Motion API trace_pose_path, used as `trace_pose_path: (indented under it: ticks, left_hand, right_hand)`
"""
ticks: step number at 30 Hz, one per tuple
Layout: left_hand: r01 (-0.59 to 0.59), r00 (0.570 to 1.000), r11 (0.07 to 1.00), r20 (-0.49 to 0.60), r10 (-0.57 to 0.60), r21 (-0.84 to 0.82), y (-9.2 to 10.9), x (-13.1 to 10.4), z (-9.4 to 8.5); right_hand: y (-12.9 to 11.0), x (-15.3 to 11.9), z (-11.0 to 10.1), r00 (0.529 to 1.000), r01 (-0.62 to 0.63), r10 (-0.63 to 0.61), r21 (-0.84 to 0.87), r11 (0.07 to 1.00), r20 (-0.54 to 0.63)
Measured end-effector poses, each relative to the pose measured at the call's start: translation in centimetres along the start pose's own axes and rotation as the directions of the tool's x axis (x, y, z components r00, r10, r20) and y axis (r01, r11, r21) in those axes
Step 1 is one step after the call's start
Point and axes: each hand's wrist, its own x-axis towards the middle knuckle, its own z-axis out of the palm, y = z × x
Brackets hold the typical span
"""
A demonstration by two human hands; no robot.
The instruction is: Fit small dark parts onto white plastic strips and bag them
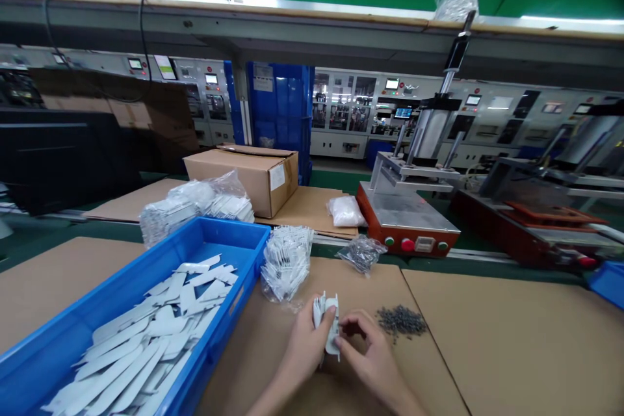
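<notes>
Upright in front of me are white plastic parts (332, 325), several pressed together. My left hand (310, 336) is closed round their left side, thumb across the front. At their lower right edge, the thumb of my right hand (366, 349) touches them, with its fingers curled; whether a small piece sits between those fingers is hidden. Just right of my right hand lies a pile of small dark grey pieces (400, 321) on the cardboard. A blue tray (246, 270) on the left holds many loose flat white pieces (160, 331).
Behind my hands lie a bag of white parts (287, 260) and a crumpled clear bag (361, 253). A cardboard box (253, 179) and a white packet (346, 211) stand farther back. Two red-based presses (409, 221) are at the right, under a long shelf beam (312, 29).
</notes>
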Motion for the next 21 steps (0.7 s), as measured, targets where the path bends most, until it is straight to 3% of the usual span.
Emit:
trace_pose_path:
  ticks: [3,7,11,14,17,21]
  left_hand:
    - [-0.017,1.000,0.999,0.002,0.017,0.033,0.2,-0.1,0.0]
    - [-0.020,1.000,0.999,-0.007,0.021,0.038,0.3,-0.2,0.1]
    - [0.001,1.000,1.000,-0.027,-0.002,-0.030,0.4,-0.2,0.1]
    - [-0.003,1.000,0.996,-0.030,0.000,-0.089,0.6,-0.2,0.0]
    - [0.001,0.999,0.992,-0.042,-0.006,-0.124,0.8,-0.2,0.0]
    - [-0.003,1.000,0.993,-0.028,0.000,-0.115,0.8,-0.3,0.0]
  right_hand:
    - [-0.7,-0.1,-0.1,0.997,0.074,-0.075,-0.081,0.994,-0.001]
    - [-0.3,-0.2,0.0,0.995,0.098,-0.098,-0.063,0.993,0.002]
    - [0.6,-0.1,0.4,0.999,-0.045,0.046,0.073,0.996,-0.019]
    - [0.8,0.0,0.5,0.988,-0.153,0.144,0.215,0.965,0.058]
    - [0.5,0.1,0.4,0.979,-0.185,0.151,0.300,0.936,0.135]
    - [0.2,-0.1,0.3,0.986,-0.147,0.123,0.261,0.954,0.109]
